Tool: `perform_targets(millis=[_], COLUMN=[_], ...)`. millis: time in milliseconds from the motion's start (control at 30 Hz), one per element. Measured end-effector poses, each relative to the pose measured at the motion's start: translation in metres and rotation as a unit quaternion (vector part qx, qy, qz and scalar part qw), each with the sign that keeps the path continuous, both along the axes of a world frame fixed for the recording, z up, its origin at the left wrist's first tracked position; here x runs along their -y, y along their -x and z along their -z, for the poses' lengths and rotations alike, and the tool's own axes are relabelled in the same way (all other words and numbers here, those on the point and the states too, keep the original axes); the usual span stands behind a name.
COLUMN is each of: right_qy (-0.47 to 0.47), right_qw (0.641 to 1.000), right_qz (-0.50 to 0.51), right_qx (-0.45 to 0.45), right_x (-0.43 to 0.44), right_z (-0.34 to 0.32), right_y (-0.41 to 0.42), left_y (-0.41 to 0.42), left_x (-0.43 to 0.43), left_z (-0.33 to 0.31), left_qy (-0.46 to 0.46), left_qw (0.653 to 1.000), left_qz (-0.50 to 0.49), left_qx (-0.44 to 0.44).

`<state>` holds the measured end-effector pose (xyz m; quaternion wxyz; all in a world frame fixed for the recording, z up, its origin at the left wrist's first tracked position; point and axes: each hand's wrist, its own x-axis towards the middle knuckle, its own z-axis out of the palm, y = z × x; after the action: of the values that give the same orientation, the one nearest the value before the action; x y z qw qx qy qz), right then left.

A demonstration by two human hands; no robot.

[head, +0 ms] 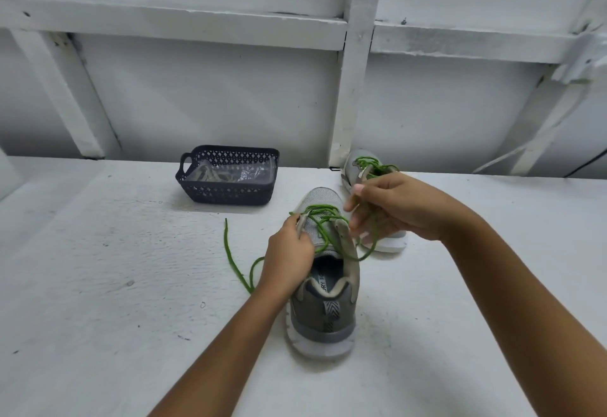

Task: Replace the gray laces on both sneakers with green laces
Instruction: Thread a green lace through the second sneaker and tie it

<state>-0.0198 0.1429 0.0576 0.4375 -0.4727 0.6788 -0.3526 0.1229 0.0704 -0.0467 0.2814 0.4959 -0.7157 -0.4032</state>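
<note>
Green lace (322, 232) sits half-threaded on the near sneaker (323, 314), mid-table. The left hand (289, 259) grips its left eyelet flap and the right hand (391, 209) pinches the right strand. Hold the flap steady and draw slack evenly before the next eyelet.

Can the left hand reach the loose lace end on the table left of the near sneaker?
Probably yes. The green lace end lies on the table beside the left hand, nothing over it; the hand must first release the near sneaker's eyelet edge it grips.
</note>
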Motion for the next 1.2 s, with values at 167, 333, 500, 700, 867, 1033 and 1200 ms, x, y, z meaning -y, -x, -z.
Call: perform_targets(millis=[167,333,500,700,867,1033,1200], right_qy=[-0.075,-0.123,-0.102,-0.038,0.073,0.053,0.055], right_qw=[0.968,0.961,0.975,0.969,0.954,0.955,0.957], right_qz=[0.029,-0.001,0.061,0.122,0.228,0.277,0.280], right_qx=[-0.237,-0.248,-0.187,-0.209,-0.180,-0.095,-0.046], right_x=[0.021,0.030,0.038,0.044,0.066,0.113,0.136], right_z=[0.034,0.055,0.065,0.077,0.072,0.067,0.052], right_y=[0.013,0.004,0.010,0.005,0.005,0.020,0.018], left_y=[-0.001,-0.003,-0.006,-0.008,-0.008,-0.008,-0.009], left_x=[0.001,0.000,0.001,0.002,0.001,0.000,0.000], left_z=[0.001,0.002,0.004,0.003,0.003,0.003,0.002], left_qy=[0.000,-0.001,0.006,0.009,0.007,0.009,0.011], left_qw=[1.000,1.000,0.999,0.999,0.999,0.999,0.999], left_qz=[0.002,-0.003,-0.006,-0.002,0.007,0.017,0.027], left_qx=[-0.006,-0.020,-0.035,-0.041,-0.042,-0.047,-0.044])
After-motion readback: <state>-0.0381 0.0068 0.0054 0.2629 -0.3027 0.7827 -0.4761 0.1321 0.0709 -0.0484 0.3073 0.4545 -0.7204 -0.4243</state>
